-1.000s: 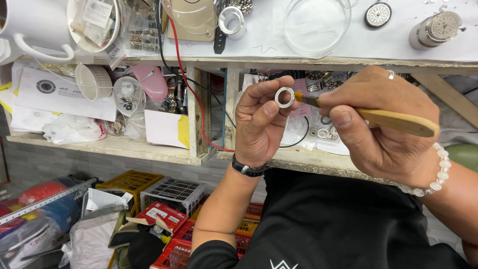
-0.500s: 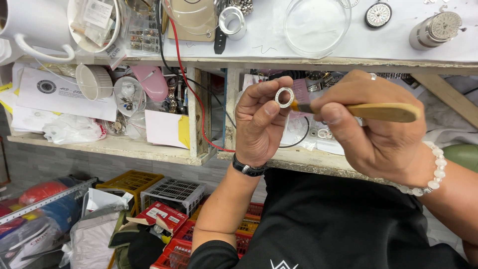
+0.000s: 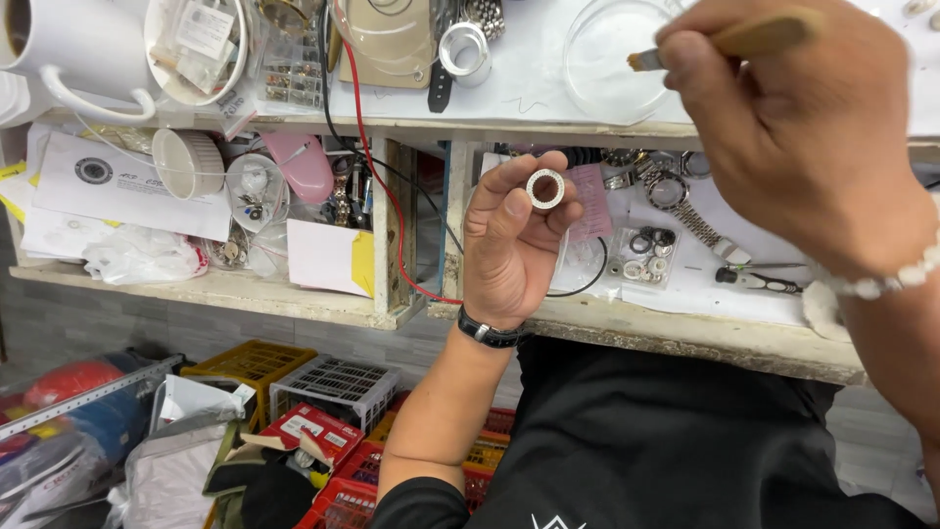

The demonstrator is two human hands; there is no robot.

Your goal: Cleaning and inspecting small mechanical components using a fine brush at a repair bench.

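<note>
Pinching a small silver metal ring (image 3: pixel 545 188) between thumb and fingertips, your left hand (image 3: pixel 514 245) sits at the centre of the frame, grip closed narrow on the ring and holding it upright in front of the open wooden drawer (image 3: pixel 685 328). Your right hand (image 3: pixel 803 127) is at the upper right, grip wrapped around a wooden-handled brush (image 3: pixel 729 41), its tip over the clear round glass dish (image 3: pixel 607 59) on the white bench (image 3: pixel 509 93). Ring and brush are well apart. A silver watch with a metal bracelet (image 3: pixel 681 206) lies in the drawer just right of the ring.
</note>
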